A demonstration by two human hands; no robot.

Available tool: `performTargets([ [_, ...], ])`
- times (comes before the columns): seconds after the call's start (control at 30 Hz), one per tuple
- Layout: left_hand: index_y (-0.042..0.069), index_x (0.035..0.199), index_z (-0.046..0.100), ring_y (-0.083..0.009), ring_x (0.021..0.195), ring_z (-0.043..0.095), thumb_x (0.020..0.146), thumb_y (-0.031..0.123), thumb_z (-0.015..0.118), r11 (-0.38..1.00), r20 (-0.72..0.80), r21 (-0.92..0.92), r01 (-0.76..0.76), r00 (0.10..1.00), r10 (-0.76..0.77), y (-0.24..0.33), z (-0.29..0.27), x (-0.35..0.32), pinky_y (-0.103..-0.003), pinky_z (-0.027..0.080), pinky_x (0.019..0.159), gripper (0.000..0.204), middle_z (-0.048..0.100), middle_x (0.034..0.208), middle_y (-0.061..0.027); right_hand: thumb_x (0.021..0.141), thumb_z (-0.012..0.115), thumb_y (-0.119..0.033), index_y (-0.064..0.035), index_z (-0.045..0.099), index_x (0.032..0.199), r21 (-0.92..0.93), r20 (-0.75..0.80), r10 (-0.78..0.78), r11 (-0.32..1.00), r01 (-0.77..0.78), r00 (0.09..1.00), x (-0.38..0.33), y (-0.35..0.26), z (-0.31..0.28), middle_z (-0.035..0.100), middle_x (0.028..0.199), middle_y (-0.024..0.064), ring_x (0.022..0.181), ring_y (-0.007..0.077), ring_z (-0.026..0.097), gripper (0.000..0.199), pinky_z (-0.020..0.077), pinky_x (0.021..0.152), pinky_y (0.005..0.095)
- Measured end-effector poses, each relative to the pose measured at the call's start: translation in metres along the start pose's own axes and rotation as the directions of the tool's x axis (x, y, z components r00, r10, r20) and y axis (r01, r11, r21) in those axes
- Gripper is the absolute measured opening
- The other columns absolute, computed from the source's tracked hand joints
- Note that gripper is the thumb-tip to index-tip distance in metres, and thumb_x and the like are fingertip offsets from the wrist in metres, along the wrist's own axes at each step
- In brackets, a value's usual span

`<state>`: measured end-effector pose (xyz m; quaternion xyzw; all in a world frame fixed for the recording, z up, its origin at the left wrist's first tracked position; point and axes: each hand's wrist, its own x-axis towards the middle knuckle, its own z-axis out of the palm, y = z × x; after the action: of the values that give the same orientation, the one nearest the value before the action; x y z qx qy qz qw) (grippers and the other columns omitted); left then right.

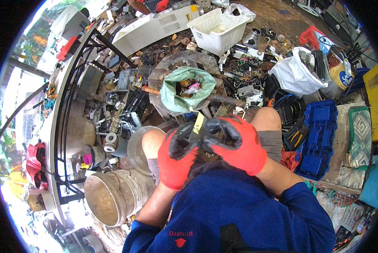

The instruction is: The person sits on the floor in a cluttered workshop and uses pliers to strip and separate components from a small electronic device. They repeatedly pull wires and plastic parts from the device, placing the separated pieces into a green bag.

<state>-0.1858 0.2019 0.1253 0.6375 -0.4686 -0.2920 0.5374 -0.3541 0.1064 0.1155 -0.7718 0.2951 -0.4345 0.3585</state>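
My hands, in red gloves with black-coated palms and fingers, come together above my lap. A thin flat strip [198, 123], yellow on one face and greyish lower down, stands up between them. My left hand [177, 154] is closed, its fingers pinching the strip's lower part. Against the strip's other side lie the fingertips of my right hand [235, 143], curled and closed; what they grip is hidden. Just beyond is a green woven sack [172, 99], its mouth open and rolled, with mixed scraps and a pink piece [193, 88] inside. It sits on a worn round wooden stand [189, 59].
Scrap parts cover the ground ahead. A white tub [220, 36] and a long pale casing [155, 31] lie beyond. Dirty buckets [109, 198] and a metal-framed table [58, 122] stand left. On the right are a white sack [296, 74] and a blue plastic case [317, 139]. Someone's red-gloved hand [162, 5] shows at the top.
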Motion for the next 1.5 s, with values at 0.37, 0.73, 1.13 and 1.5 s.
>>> performTargets([
  [0.37, 0.001, 0.118, 0.061, -0.0260, 0.104, 0.061, 0.072, 0.000, 0.070, 0.924, 0.048, 0.322, -0.205, 0.979, 0.200, 0.001, 0.002, -0.008, -0.034, 0.047, 0.092, 0.047, 0.064, 0.111, -0.0128, 0.071, 0.076, -0.006, 0.0003, 0.066, 0.097, 0.112, -0.022, 0.156, 0.982, -0.153, 0.987, 0.003, -0.013, 0.016, 0.068, 0.090, 0.0148, 0.081, 0.0263, 0.067, 0.028, 0.0522, 0.073, 0.0343],
  [0.73, 0.000, 0.109, 0.062, -0.0265, 0.086, 0.063, 0.073, 0.000, 0.072, 0.974, 0.010, 0.140, -0.177, 0.984, 0.177, -0.006, 0.002, -0.010, -0.033, 0.050, 0.077, 0.037, 0.061, 0.099, -0.0146, 0.079, 0.069, -0.004, -0.0003, 0.062, 0.098, 0.613, 0.050, 0.382, 0.718, -0.330, 0.923, 0.000, 0.006, 0.022, 0.065, 0.088, 0.0036, 0.080, 0.0101, 0.060, 0.021, 0.0496, 0.073, 0.0274],
  [1.13, -0.002, 0.110, 0.057, -0.0174, 0.099, 0.058, 0.076, -0.007, 0.064, 0.992, 0.041, -0.121, -0.048, 0.998, 0.053, -0.012, -0.011, -0.009, -0.030, 0.046, 0.087, 0.035, 0.058, 0.106, -0.0088, 0.084, 0.066, -0.005, -0.0014, 0.064, 0.098, 0.726, 0.009, 0.544, 0.573, -0.379, 0.839, 0.010, 0.030, 0.005, 0.066, 0.086, 0.0016, 0.076, 0.0068, 0.058, 0.015, 0.0474, 0.068, 0.0230],
  [1.5, 0.000, 0.103, 0.060, -0.0167, 0.094, 0.057, 0.084, 0.002, 0.062, 0.957, 0.043, -0.289, 0.019, 0.999, -0.007, -0.025, -0.029, -0.004, -0.029, 0.043, 0.085, 0.019, 0.060, 0.102, -0.0079, 0.081, 0.072, -0.009, -0.0015, 0.064, 0.112, 0.501, 0.267, 0.393, 0.723, -0.475, 0.880, 0.024, 0.029, -0.022, 0.068, 0.100, 0.0032, 0.090, 0.0099, 0.061, 0.033, 0.0495, 0.081, 0.0273],
])
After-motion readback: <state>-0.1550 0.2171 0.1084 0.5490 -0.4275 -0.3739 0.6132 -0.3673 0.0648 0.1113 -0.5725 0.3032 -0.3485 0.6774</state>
